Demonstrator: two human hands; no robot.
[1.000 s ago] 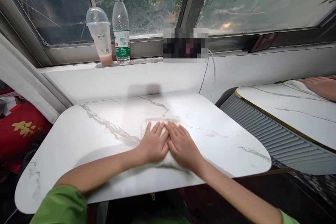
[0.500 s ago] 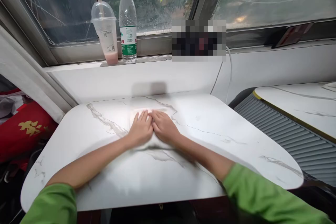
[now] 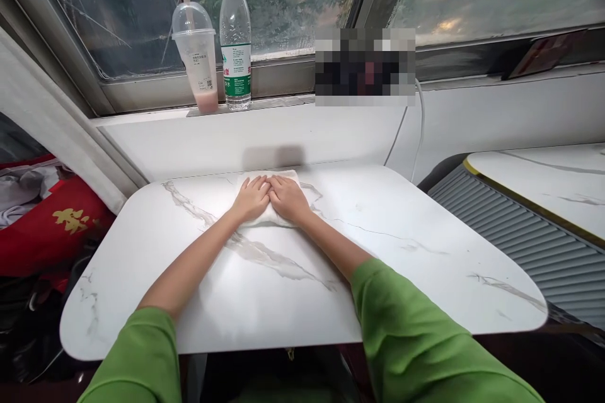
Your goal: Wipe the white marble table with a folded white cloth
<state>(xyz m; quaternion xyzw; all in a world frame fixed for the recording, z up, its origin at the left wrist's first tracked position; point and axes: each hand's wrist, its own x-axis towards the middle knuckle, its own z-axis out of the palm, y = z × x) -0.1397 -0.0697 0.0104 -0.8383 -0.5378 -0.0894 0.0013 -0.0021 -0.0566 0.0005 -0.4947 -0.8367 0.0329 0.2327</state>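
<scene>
A folded white cloth (image 3: 271,218) lies on the white marble-patterned table (image 3: 397,289), close to its far edge by the wall. My left hand (image 3: 252,199) rests flat on the cloth's left part, fingers stretched away from me and slightly apart. Beside it, my right hand (image 3: 288,199) presses down on the right part with its palm lowered and fingers extended. The two hands touch at the thumbs and index fingers. Much of the cloth is hidden beneath them.
On the window sill stand a plastic cup (image 3: 196,63) with a straw and a green-capped water bottle (image 3: 236,50). A blurred patch (image 3: 365,68) covers something farther right. A white cable (image 3: 420,132) hangs there. Left is a red bag (image 3: 61,220); right, a grey ribbed panel (image 3: 510,239) beside another table.
Both hands and the cloth have slid forward over the table toward the wall. My arms are stretched out farther, and the camera view has shifted slightly.
</scene>
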